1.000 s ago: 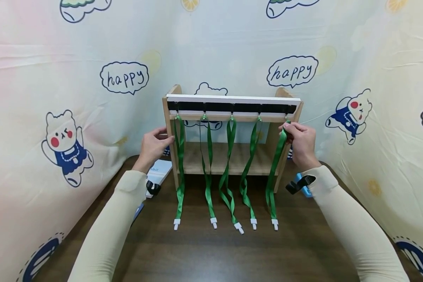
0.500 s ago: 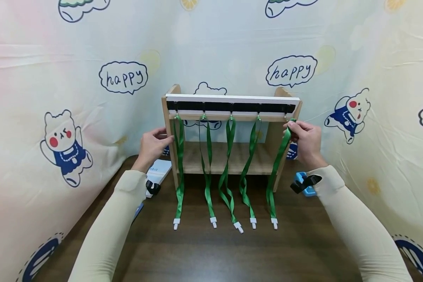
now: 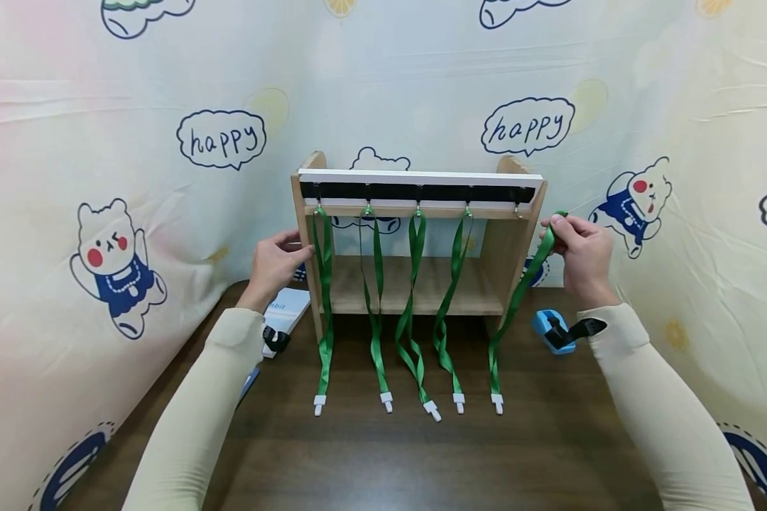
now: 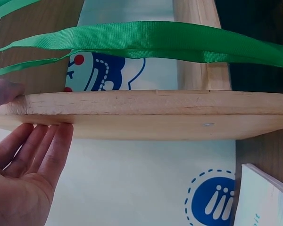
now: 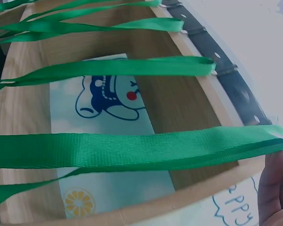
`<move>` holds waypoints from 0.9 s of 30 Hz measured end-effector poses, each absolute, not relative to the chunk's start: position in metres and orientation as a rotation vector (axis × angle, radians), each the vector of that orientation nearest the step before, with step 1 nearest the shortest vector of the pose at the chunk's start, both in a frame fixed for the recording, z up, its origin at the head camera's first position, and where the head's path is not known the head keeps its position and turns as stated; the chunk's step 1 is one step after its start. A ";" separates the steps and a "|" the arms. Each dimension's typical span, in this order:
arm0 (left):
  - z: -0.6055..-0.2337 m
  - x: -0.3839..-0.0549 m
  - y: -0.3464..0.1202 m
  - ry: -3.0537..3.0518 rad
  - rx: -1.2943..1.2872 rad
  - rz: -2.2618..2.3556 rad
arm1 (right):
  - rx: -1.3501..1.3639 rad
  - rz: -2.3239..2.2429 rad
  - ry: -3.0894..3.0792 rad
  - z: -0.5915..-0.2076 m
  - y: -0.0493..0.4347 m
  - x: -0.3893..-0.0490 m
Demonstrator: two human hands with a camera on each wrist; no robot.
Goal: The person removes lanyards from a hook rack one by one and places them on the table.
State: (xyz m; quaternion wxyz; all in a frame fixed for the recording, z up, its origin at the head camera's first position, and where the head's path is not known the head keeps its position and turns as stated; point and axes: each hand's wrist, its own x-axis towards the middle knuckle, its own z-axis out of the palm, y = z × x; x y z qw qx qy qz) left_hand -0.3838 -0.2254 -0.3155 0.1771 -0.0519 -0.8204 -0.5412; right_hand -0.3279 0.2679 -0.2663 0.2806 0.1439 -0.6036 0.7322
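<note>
My right hand (image 3: 586, 259) is pinching a green lanyard (image 3: 523, 285) that's slanting down-left; the bare hook (image 3: 517, 209) is sitting left of that hand. My left hand (image 3: 275, 265) is gripping the far side panel (image 4: 146, 104).

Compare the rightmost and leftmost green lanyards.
The rightmost lanyard is unhooked, pinched by the right hand; the leftmost lanyard hangs from the rack. The rightmost slants in its upper half; the leftmost hangs nearly straight down. Both are green with white clips below.

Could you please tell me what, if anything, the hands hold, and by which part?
Right hand: a green lanyard, near its upper end. Left hand: the wooden rack, by its left side panel.
</note>
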 end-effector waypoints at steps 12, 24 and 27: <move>-0.314 -0.383 -0.224 -2.332 -0.151 -1.533 | 0.339 2.039 -1.480 -0.278 0.299 -0.321; -0.314 -0.381 -0.225 -2.346 -0.142 -1.521 | 0.263 2.078 -1.573 -0.307 0.311 -0.317; -0.312 -0.381 -0.225 -2.354 -0.132 -1.518 | 0.272 2.093 -1.587 -0.315 0.309 -0.318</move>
